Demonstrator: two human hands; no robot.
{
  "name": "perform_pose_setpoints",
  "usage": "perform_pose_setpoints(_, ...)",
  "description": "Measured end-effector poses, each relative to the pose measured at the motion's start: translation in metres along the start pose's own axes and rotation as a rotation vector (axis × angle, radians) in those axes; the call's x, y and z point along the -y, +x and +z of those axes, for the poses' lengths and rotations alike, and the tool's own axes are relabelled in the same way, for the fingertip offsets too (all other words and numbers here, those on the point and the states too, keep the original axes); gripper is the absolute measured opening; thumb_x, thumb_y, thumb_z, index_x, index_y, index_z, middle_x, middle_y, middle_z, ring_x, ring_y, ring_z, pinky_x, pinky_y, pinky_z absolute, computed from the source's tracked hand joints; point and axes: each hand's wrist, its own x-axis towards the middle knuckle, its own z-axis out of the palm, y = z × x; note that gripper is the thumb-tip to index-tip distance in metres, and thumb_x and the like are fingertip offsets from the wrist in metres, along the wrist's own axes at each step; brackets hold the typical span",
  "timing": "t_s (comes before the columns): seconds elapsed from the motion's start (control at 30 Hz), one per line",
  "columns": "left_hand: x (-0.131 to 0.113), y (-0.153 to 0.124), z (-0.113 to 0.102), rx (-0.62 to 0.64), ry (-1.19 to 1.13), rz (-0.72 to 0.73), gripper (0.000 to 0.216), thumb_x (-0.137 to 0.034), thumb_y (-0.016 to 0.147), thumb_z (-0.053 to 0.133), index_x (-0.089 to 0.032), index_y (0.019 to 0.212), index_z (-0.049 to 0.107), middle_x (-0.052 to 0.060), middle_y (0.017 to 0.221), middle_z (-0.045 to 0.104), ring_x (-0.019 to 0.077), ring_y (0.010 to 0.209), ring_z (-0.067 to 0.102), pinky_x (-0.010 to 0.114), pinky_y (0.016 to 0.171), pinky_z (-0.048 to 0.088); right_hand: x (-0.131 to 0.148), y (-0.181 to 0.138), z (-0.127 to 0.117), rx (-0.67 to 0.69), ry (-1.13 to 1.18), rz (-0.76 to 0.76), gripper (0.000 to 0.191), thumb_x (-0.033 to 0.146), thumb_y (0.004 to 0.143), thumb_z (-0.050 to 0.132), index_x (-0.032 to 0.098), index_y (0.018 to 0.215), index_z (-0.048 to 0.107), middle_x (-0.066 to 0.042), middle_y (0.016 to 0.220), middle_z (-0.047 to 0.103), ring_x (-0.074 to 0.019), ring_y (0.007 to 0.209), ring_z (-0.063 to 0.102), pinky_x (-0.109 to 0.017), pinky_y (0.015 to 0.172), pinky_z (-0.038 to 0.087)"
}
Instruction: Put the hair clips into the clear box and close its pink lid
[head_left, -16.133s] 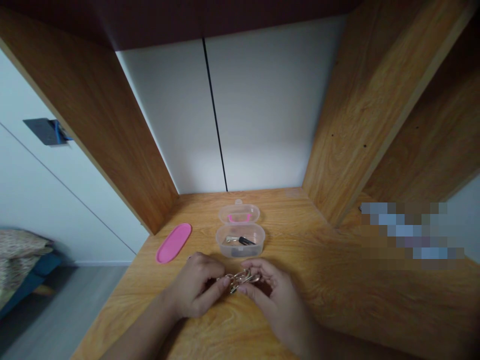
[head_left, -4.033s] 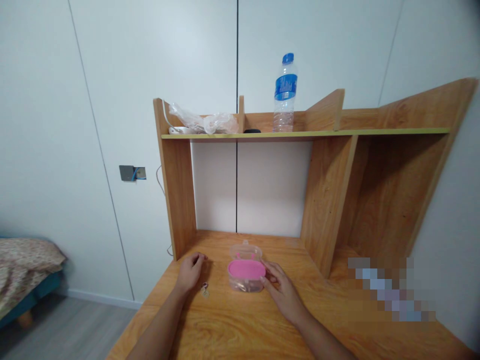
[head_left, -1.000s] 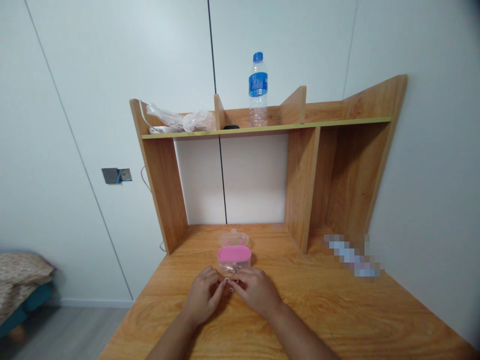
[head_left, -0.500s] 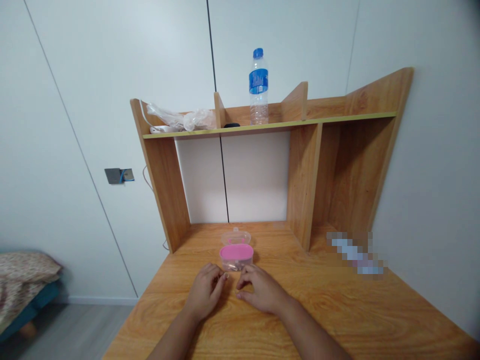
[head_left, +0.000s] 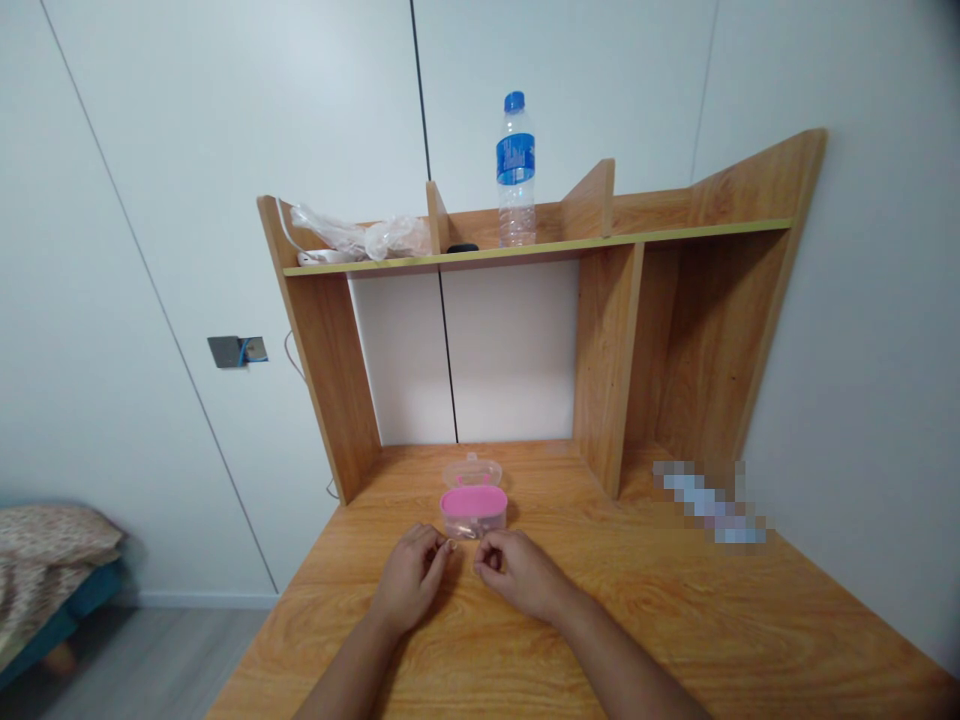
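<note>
Wooden desk [head_left: 712, 630] against a white wall [head_left: 225, 150]: small clear plastic box with pink lid [head_left: 473, 503] sits closed mid-desk, just beyond left hand [head_left: 409, 582] and right hand [head_left: 519, 578], both curled on the desk, fingertips nearly meeting; cannot tell whether either grip holds anything.

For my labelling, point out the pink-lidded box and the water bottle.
pink-lidded box [head_left: 473, 499]: head view, on its pink lid.
water bottle [head_left: 516, 165]: head view, on its blue label.
</note>
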Motion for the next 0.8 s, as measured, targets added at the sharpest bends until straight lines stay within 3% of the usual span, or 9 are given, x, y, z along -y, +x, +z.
perform_pose_setpoints(0.07,0.001,0.0,0.001,-0.003,0.001,-0.004,0.034,-0.037,0.102,0.044,-0.02,0.077,0.06,0.007,0.079,0.064,0.0214,0.078,0.059,0.033,0.074,0.043,-0.002,0.003,0.001,-0.038,0.138,0.052,0.011,0.021,0.086,0.061,0.019,0.089,0.071,-0.001,0.076,0.072,-0.0152,0.068,0.066,-0.023,0.062,0.05)
perform_pose_setpoints(0.13,0.003,0.0,0.002,-0.002,0.001,-0.008,0.035,-0.039,0.102,0.043,-0.019,0.078,0.06,0.007,0.08,0.064,0.0215,0.079,0.059,0.033,0.075,0.043,-0.002,0.006,-0.001,-0.099,0.232,0.045,0.018,0.024,0.089,0.06,0.019,0.099,0.073,-0.004,0.089,0.075,-0.0175,0.08,0.069,-0.027,0.073,0.054)
perform_pose_setpoints(0.23,0.005,0.0,0.003,0.005,-0.005,-0.009,0.036,-0.04,0.103,0.042,-0.019,0.08,0.06,0.007,0.081,0.064,0.0217,0.08,0.059,0.034,0.076,0.043,0.0,0.009,-0.007,-0.158,0.236,0.017,0.021,0.026,0.09,0.06,0.022,0.102,0.077,-0.007,0.104,0.076,-0.0213,0.098,0.069,-0.034,0.09,0.053)
perform_pose_setpoints(0.3,0.005,0.0,0.003,0.004,-0.009,-0.01,0.035,-0.039,0.103,0.042,-0.019,0.081,0.06,0.007,0.081,0.064,0.0217,0.08,0.059,0.033,0.076,0.043,0.002,0.01,-0.011,-0.168,0.226,0.018,0.02,0.027,0.09,0.061,0.022,0.099,0.079,-0.008,0.105,0.076,-0.0226,0.1,0.069,-0.037,0.093,0.052)
perform_pose_setpoints(0.57,0.007,-0.001,0.003,-0.026,-0.036,-0.006,0.032,-0.036,0.102,0.045,-0.019,0.08,0.062,0.006,0.08,0.064,0.021,0.079,0.06,0.032,0.075,0.044,0.003,0.01,-0.008,-0.176,0.382,0.052,0.027,0.039,0.086,0.069,0.022,0.105,0.078,-0.011,0.11,0.072,-0.0243,0.101,0.069,-0.038,0.091,0.055)
perform_pose_setpoints(0.8,0.004,-0.001,0.0,-0.015,-0.009,0.045,0.03,-0.035,0.102,0.045,-0.019,0.083,0.062,0.007,0.082,0.064,0.0218,0.082,0.059,0.033,0.077,0.044,-0.006,0.012,-0.006,-0.28,0.352,0.07,0.022,0.035,0.08,0.075,0.019,0.095,0.079,-0.009,0.093,0.075,-0.0224,0.084,0.069,-0.035,0.079,0.056)
